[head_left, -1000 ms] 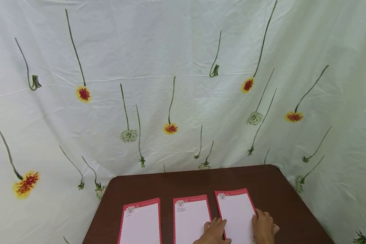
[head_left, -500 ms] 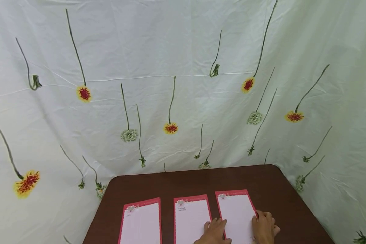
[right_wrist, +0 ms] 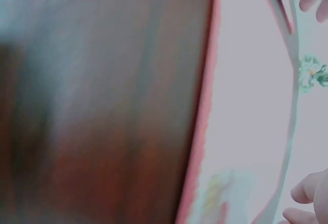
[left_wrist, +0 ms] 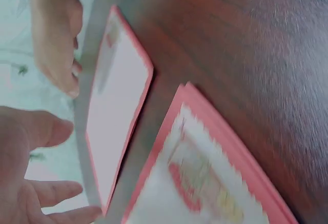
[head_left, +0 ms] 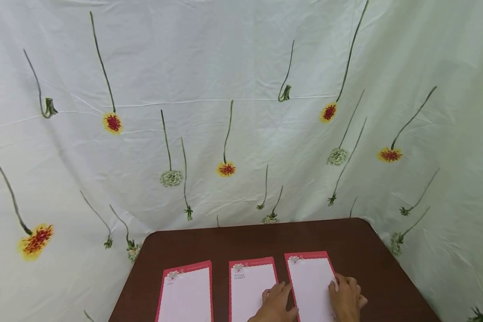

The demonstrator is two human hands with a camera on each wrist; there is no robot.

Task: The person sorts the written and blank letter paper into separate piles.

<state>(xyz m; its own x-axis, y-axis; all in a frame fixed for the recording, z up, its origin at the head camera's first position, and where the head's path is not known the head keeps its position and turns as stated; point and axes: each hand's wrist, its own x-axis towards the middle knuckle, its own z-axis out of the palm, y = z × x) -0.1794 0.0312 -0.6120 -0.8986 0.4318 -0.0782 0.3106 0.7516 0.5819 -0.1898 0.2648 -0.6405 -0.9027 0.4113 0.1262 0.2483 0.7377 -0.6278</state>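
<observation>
At the bottom of the head view stands a dark brown table (head_left: 241,239) with rounded far corners, and on it three white, red-bordered sheets lie side by side: left sheet (head_left: 188,293), middle sheet (head_left: 247,286) and right sheet (head_left: 311,281), with brown strips between them.

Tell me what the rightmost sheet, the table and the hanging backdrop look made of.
Rightmost sheet: seemingly matte paper or card, judging by its thin, crisp edges. Table: dark brown wood or laminate, with grain-like streaks and a soft sheen. Backdrop: probably flower-printed fabric, creased and softly folded, though thin plastic is possible.
</observation>
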